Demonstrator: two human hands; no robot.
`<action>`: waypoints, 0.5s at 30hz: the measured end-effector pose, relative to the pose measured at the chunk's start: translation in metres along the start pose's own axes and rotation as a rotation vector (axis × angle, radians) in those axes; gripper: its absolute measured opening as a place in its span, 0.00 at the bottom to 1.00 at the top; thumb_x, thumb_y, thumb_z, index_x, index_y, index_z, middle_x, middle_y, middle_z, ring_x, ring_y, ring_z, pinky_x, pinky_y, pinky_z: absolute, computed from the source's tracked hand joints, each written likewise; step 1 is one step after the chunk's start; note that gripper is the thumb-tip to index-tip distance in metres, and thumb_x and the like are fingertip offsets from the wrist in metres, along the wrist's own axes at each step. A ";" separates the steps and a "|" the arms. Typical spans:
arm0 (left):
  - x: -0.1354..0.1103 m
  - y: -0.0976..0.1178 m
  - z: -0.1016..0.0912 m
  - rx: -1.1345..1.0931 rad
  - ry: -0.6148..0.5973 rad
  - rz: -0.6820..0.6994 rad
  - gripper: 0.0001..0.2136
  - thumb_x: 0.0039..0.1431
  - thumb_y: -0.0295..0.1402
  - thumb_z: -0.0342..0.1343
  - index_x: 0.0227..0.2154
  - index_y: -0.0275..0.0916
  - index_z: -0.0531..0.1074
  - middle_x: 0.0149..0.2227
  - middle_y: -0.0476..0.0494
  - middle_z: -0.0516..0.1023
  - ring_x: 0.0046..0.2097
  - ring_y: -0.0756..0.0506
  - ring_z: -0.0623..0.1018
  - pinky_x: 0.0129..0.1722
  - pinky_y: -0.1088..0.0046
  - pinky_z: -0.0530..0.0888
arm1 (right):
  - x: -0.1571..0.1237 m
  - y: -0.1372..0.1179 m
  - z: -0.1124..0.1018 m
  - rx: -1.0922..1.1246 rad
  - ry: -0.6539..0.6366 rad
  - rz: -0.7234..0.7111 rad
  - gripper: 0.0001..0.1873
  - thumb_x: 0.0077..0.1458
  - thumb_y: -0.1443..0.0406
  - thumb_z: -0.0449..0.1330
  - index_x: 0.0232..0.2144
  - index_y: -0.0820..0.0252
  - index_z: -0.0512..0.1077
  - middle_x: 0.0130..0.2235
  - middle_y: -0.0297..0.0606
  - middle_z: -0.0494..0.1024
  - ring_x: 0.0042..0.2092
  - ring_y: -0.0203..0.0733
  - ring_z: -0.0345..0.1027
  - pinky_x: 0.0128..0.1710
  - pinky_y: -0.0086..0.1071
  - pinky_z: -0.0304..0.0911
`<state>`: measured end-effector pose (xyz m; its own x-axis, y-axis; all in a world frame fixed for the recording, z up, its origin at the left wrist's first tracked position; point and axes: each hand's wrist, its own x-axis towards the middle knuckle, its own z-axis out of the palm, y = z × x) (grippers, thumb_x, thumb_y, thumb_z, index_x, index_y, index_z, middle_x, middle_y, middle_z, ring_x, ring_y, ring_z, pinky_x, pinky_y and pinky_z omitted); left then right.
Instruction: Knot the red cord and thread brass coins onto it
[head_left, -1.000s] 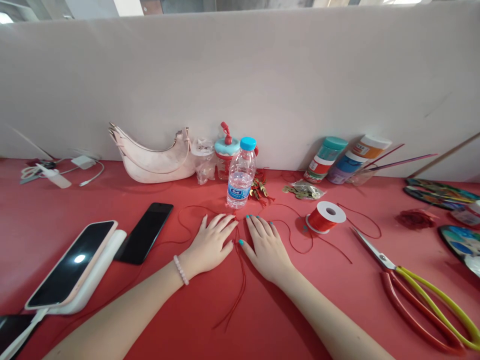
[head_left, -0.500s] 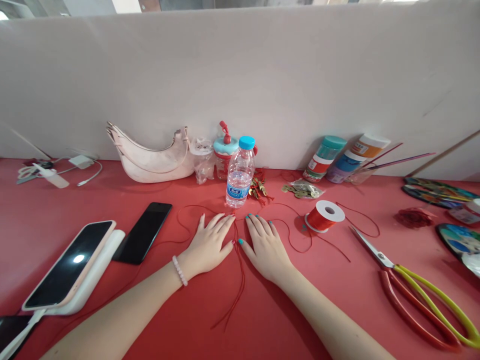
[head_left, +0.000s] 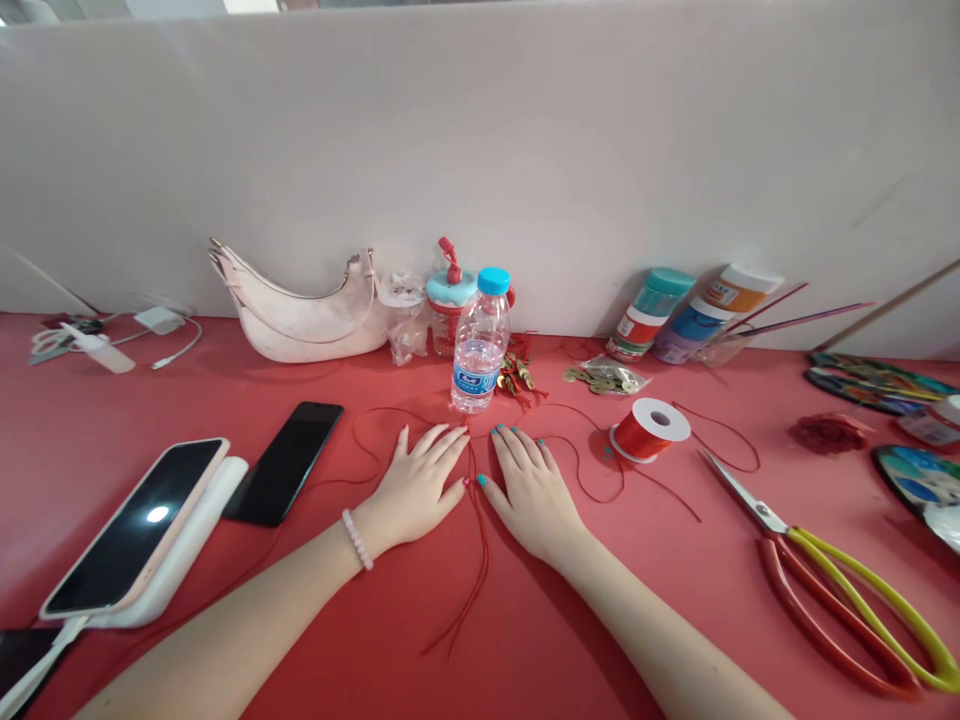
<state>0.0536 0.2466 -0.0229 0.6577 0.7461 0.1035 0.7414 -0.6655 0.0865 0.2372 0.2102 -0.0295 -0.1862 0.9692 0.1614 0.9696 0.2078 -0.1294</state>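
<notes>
Red cord (head_left: pixel 487 548) lies loose on the red table (head_left: pixel 360 640), its strands running between the two hands from just near of the bottle to two free ends at the near side. More cord curls out left and right.

Left hand (head_left: pixel 420 490): palm down, fingers moderately spread, thumb tip beside the strands; whether it touches them, cannot tell. Right hand (head_left: pixel 532 490): also flat, fingers slightly apart, thumb pointing towards the cord. Neither appears to grip anything.

Change over the last second: almost none. Hands and cord stay put; only the view tilts slightly. Reads as a pause in the cord handling.

Outward: bottle (head_left: pixel 476 345) upright, just far of the fingertips; tasselled coins (head_left: pixel 517 375) beside it, a packet of coins (head_left: pixel 606 377) farther right. Spool (head_left: pixel 645 435) of red cord right of the right hand, scissors (head_left: pixel 772 525) beyond it. Black phone (head_left: pixel 289 462) to the left; handbag (head_left: pixel 307 325) at the far wall.

Writing: bottle label blue with pale lettering, too blurred to read. Tubs (head_left: pixel 649 315) leaning far right carry coloured labels, print too small. No brand legible.
</notes>
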 end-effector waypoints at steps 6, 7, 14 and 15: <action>0.000 0.000 0.000 0.011 -0.002 0.002 0.25 0.64 0.41 0.37 0.62 0.40 0.48 0.63 0.41 0.54 0.63 0.41 0.53 0.59 0.45 0.50 | 0.000 0.000 -0.001 0.017 -0.004 0.000 0.30 0.59 0.55 0.45 0.59 0.65 0.56 0.61 0.45 0.58 0.61 0.52 0.49 0.59 0.48 0.46; 0.000 0.000 0.000 0.012 -0.004 0.001 0.25 0.64 0.41 0.37 0.61 0.40 0.48 0.63 0.41 0.54 0.63 0.41 0.53 0.59 0.45 0.50 | 0.000 0.000 -0.002 0.022 -0.002 -0.002 0.29 0.59 0.55 0.46 0.59 0.63 0.56 0.61 0.45 0.58 0.61 0.52 0.49 0.58 0.49 0.46; -0.001 0.001 -0.001 0.013 -0.025 -0.001 0.25 0.64 0.41 0.38 0.61 0.38 0.49 0.63 0.42 0.53 0.63 0.40 0.52 0.58 0.43 0.51 | -0.003 -0.001 -0.011 0.071 -0.007 -0.151 0.23 0.59 0.59 0.49 0.56 0.53 0.61 0.61 0.45 0.57 0.62 0.52 0.45 0.59 0.50 0.46; -0.001 0.001 -0.002 0.014 -0.027 -0.002 0.25 0.64 0.41 0.38 0.61 0.38 0.49 0.63 0.42 0.53 0.63 0.40 0.52 0.58 0.43 0.51 | -0.003 0.000 -0.011 0.081 -0.003 -0.174 0.22 0.59 0.59 0.49 0.56 0.52 0.62 0.61 0.44 0.57 0.62 0.52 0.45 0.59 0.50 0.46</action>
<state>0.0536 0.2453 -0.0213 0.6596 0.7478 0.0763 0.7443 -0.6639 0.0724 0.2391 0.2056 -0.0193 -0.3505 0.9181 0.1850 0.9067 0.3821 -0.1784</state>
